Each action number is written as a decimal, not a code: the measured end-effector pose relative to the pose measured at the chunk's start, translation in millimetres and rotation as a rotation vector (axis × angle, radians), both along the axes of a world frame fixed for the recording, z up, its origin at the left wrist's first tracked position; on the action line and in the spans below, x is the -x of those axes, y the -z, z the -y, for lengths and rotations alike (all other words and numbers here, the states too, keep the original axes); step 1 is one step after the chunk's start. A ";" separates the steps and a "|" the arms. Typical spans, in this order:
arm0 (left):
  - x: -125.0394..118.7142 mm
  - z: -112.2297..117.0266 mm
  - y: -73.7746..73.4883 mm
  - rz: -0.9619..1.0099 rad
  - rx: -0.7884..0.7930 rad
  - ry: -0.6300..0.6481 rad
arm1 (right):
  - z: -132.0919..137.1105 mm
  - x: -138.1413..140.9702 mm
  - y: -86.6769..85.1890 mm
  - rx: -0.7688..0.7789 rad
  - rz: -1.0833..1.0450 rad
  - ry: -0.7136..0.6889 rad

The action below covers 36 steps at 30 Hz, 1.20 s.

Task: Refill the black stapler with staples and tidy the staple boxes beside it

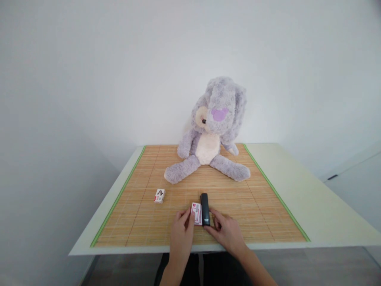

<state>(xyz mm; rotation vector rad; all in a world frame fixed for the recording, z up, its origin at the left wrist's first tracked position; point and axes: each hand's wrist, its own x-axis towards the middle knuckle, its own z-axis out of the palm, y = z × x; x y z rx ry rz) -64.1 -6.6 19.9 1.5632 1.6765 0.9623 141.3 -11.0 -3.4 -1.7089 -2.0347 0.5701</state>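
A black stapler (205, 209) lies lengthwise on the bamboo mat, near the table's front edge. Against its left side is a white box with red print (196, 210), flat and card-like from above. My left hand (182, 232) pinches the left edge of this box between thumb and fingers. The thumb and fingers of my right hand (226, 231) grip the stapler along its right side and near end. Farther left, apart from both hands, sits a small white-and-red box (160, 195) with dark staple-like shapes printed on top.
A large grey plush rabbit (208, 149) sits at the back of the mat, legs spread toward me. The green-edged bamboo mat (133, 222) covers much of the white table (300, 186). A white wall (133, 71) stands behind and at the sides.
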 end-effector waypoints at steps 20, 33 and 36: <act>-20.9 14.1 6.9 0.105 -0.009 0.002 | -0.6 8.0 0.6 0.037 0.073 0.021; 131.6 -80.7 -10.4 -0.087 0.008 -0.316 | 0.0 17.2 5.5 0.026 0.116 0.132; 124.2 -95.9 -0.2 -0.014 0.089 -0.164 | -0.2 17.8 7.4 0.028 0.135 0.132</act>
